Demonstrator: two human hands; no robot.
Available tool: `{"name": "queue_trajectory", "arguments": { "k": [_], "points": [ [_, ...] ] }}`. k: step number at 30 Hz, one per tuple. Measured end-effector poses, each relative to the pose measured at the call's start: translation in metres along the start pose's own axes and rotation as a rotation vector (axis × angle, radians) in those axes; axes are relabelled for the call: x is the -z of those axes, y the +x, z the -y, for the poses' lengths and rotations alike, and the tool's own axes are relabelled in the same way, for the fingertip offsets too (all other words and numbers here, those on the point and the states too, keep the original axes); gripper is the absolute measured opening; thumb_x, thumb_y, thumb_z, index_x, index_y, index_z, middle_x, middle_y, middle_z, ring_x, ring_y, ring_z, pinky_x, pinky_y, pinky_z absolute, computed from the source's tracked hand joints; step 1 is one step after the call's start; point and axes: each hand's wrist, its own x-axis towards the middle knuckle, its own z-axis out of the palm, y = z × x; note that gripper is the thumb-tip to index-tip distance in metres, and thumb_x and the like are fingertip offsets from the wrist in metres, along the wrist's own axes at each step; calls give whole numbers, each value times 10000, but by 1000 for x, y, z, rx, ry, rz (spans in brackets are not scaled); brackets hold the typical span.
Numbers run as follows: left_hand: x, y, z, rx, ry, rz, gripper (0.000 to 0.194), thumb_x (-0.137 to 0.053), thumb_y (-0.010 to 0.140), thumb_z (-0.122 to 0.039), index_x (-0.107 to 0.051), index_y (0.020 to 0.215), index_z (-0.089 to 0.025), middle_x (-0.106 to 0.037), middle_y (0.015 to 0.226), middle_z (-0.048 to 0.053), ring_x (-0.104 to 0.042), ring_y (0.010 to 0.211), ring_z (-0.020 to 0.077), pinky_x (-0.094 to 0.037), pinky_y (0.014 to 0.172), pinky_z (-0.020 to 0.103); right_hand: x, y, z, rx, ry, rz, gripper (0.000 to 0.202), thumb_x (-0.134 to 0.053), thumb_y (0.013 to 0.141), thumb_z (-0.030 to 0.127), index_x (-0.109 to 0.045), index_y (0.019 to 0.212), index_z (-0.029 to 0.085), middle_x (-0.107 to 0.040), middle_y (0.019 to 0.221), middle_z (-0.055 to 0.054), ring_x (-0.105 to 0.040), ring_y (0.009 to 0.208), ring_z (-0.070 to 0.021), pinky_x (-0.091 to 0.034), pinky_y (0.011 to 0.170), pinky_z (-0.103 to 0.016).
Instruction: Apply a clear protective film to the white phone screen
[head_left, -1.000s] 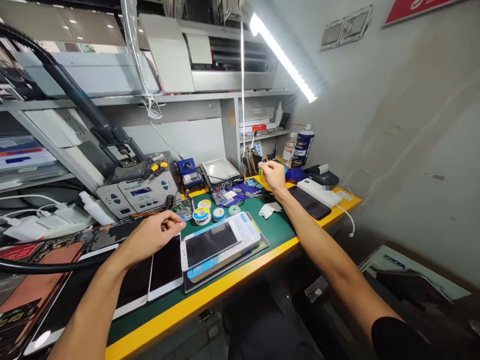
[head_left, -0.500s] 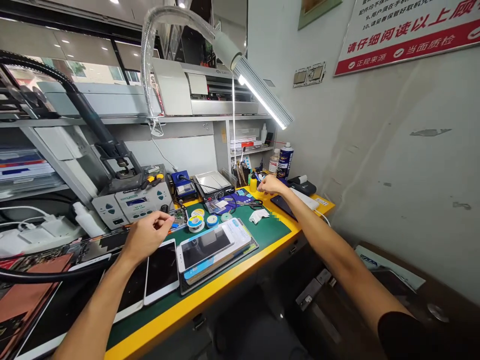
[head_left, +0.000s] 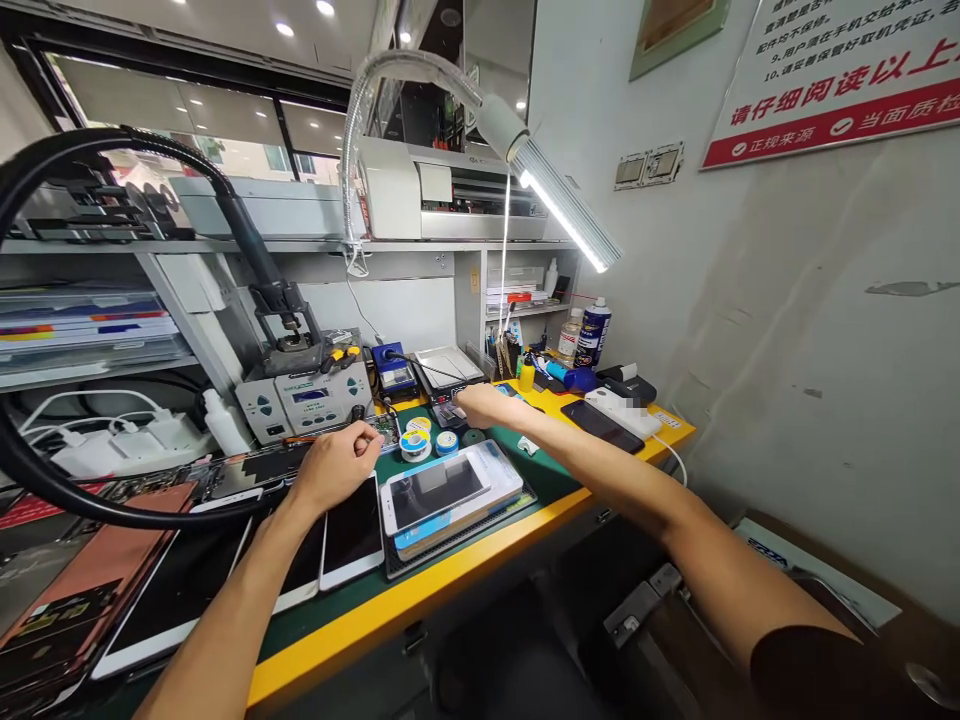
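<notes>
white phone (head_left: 436,491) near bench edge (head_left: 337,639); left grip (head_left: 339,467), right grip (head_left: 484,405) apart; can't tell if grasping

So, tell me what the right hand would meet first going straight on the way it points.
Likely the black rectangular box with a silver top, ahead of the right hand; depth is unclear, so the hand might pass above.

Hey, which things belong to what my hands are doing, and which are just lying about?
Probably in use, nearest the hands (any grip unclear):
white-framed tablet below the left hand;
flat-topped unit behind the right hand;
spool between them; white smartphone in front.

Apparently just lying about:
yellow bottle; blue spray can; black smartphone; crumpled white tissue.
</notes>
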Motion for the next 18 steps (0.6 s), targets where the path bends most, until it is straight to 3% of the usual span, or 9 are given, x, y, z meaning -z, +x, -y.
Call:
{"name": "queue_trajectory", "arguments": {
  "k": [6,14,16,18],
  "points": [
    [2,-1,-4,-1,-8,16,264,-511,860,-455,-650,814,-234,-591,591,-10,-547,569,184,-391,610,282,1,-1,10,-63,-59,54,353,-644,985,364,-629,1274,160,-639,1286,-95,-656,1099,-257,-574,921,-454],
    [8,-1,-8,52,-104,100,285,-560,829,-480,-661,814,-213,-595,629,0,-534,610,182,-388,622,293,13,-22,12,-46,105,-81,316,-596,1009,343,-633,1259,155,-651,1265,-105,-655,1084,-234,-565,911,-412],
    [12,-1,-11,61,-156,188,301,-581,814,-491,-676,815,-205,-636,683,15,-564,637,184,-410,607,285,18,-30,11,-32,200,-93,343,-469,1047,301,-614,1306,129,-681,1196,-116,-669,986,-202,-563,809,-324],
    [16,-3,-14,68,-211,299,297,-609,797,-490,-680,817,-203,-648,708,15,-580,637,180,-436,582,274,22,-43,9,-22,297,-23,392,-396,1045,303,-635,1292,115,-717,974,-93,-649,741,-154,-510,609,-252]
  ]
}}
